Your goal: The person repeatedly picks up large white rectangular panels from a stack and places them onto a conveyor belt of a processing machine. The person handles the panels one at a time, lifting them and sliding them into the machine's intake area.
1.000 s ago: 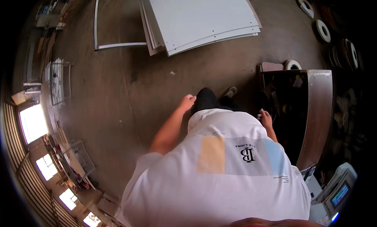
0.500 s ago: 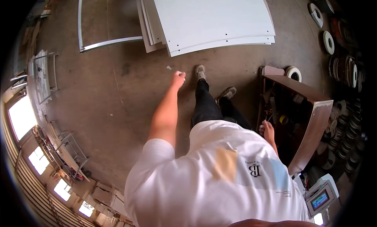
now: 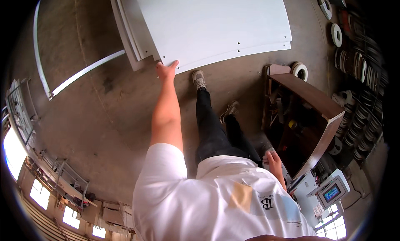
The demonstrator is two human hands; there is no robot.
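Observation:
White flat panels (image 3: 216, 20) lie stacked at the top of the view, with small dark holes along their near edge. My left arm is stretched forward. My left hand (image 3: 167, 71) is at the near left corner of the stack, thumb and fingers apart, and it covers that corner. Whether the fingers press on the panel cannot be made out. My right hand (image 3: 272, 161) hangs low beside my right hip with its fingers curled; whatever may be inside them is hidden. A brown open-sided cabinet (image 3: 310, 95) stands close to it.
A yellow tape roll (image 3: 293, 124) sits inside the cabinet. Several edging rolls (image 3: 350, 66) line the right side. A grey machine with a screen (image 3: 332, 192) is at the lower right. A metal frame (image 3: 89, 73) lies left of the panels on the concrete floor (image 3: 112, 128).
My left hand has reached forward to the panel corner, and its fingers have spread. My right hand has drawn back from the cabinet opening toward my hip. The view has shifted forward.

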